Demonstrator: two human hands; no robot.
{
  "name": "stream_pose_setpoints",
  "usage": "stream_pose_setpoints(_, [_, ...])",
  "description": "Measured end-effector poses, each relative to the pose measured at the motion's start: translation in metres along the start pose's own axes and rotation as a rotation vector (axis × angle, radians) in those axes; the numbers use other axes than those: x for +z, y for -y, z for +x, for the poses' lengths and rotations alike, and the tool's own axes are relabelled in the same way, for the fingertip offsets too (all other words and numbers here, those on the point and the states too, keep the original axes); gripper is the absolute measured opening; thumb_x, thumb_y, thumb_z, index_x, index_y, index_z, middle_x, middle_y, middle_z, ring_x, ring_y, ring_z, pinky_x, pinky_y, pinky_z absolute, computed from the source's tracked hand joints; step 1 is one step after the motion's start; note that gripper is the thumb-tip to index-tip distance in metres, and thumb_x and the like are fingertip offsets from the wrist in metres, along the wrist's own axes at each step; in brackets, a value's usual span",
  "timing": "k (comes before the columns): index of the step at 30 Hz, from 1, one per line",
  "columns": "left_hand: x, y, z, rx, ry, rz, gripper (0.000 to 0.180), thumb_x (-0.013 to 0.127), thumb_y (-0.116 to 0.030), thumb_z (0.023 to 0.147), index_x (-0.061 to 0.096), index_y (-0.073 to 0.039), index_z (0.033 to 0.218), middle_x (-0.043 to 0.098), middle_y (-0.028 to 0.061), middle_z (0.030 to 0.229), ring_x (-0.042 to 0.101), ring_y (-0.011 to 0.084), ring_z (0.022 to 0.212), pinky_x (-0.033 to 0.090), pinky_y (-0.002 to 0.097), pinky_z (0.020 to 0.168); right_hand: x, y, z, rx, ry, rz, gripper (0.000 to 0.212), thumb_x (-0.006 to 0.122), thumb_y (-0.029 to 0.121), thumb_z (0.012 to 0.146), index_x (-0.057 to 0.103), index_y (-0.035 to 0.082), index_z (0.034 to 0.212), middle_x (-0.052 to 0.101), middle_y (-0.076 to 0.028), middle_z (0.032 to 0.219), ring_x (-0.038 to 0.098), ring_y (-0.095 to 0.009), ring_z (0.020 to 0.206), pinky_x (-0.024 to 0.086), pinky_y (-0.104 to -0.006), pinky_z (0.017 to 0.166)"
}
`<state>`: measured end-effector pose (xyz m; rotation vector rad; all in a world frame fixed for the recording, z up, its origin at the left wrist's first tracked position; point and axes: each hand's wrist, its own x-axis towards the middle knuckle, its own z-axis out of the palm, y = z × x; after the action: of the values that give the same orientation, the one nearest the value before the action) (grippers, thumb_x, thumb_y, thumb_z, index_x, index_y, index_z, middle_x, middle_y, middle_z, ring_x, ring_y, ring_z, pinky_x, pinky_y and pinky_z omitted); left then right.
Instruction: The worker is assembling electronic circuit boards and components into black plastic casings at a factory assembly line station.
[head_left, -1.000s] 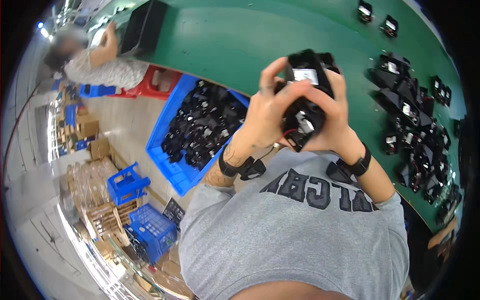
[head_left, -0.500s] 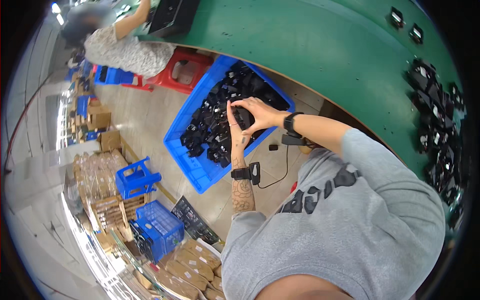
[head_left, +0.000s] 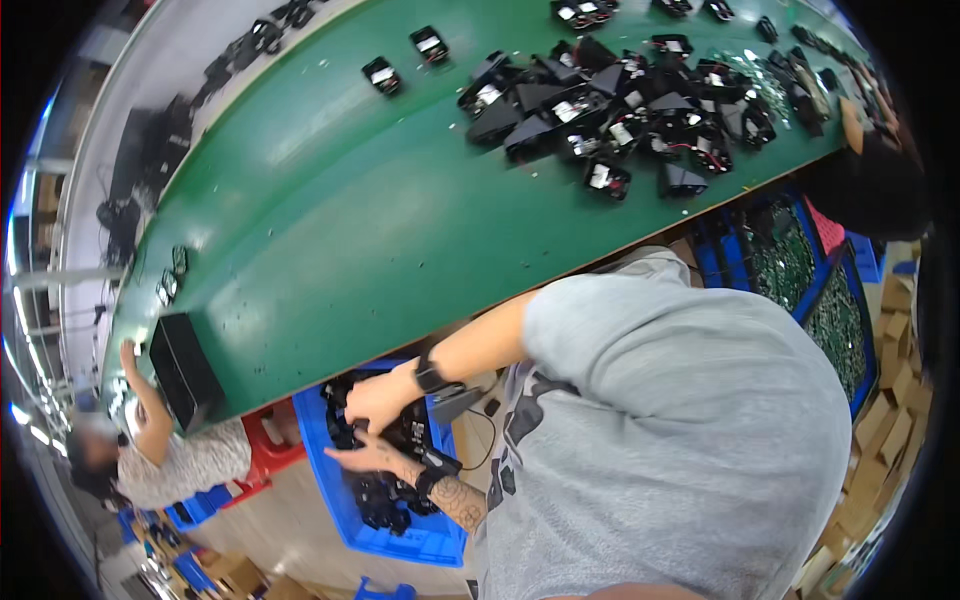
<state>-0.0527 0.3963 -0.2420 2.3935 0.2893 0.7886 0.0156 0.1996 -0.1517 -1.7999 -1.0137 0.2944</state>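
Both my hands are over a blue plastic bin [head_left: 395,548] heaped with small black plastic parts [head_left: 380,505]. My right hand [head_left: 382,398] hangs above the pile with its fingers curled downward; whatever may be in them is hidden. Just below it in the picture, my left hand [head_left: 368,456] is stretched out, thumb and fingers apart, with no part visible in it. Black bands sit round both wrists. The hands are close together at the thumb side.
A green table [head_left: 330,250] runs along the bin's far side, bearing a large cluster of black housings [head_left: 610,110] and a black box [head_left: 185,370]. A co-worker [head_left: 190,450] sits by a red stool [head_left: 272,440] at left. Circuit boards [head_left: 785,255] fill blue trays at right.
The view has swung round, showing more of the table and its black housings. My hands, formerly cupped around a black part, have come apart; the left has opened and the right has curled downward.
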Motion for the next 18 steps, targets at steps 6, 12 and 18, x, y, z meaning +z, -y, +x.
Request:
stream_pose_setpoints(6, [-0.034, -0.258, 0.058, 0.473, -0.214, -0.018, 0.052, 0.065, -0.032, 0.090, 0.054, 0.007, 0.121, 0.059, 0.0219, 0.120, 0.055, 0.0363, 0.114, 0.039, 0.0472, 0.103, -0.205, 0.153, -0.186, -0.162, -0.234, -0.060, 0.053, 0.073, 0.026, 0.080, 0.059, 0.008, 0.128, 0.065, -0.013, 0.116, 0.062, -0.028, 0.106, 0.048, -0.0421, 0.090])
stream_pose_setpoints(12, [0.080, -0.463, 0.085, 1.034, 0.972, -0.523, 0.116, 0.089, -0.040, 0.056, 0.028, -0.017, 0.152, 0.020, 0.0226, 0.156, 0.020, 0.0413, 0.144, 0.023, 0.0542, 0.115, -0.246, 0.147, -0.323, 0.670, -0.759, -0.916, 0.111, 0.086, 0.049, 0.056, 0.035, 0.016, 0.149, 0.024, -0.018, 0.155, 0.022, -0.043, 0.143, 0.024, -0.0587, 0.112])
stream_pose_setpoints(18, [0.211, -0.544, 0.089, 1.341, 1.273, -0.101, 0.129, 0.090, -0.055, 0.049, 0.018, -0.033, 0.155, 0.009, 0.0333, 0.155, 0.010, 0.0496, 0.145, 0.016, 0.0628, 0.115, -0.236, 0.092, -0.348, 0.877, -0.890, -0.983, 0.112, 0.077, 0.062, 0.064, 0.026, 0.019, 0.154, 0.015, -0.022, 0.158, 0.014, -0.045, 0.145, 0.016, -0.0607, 0.114])
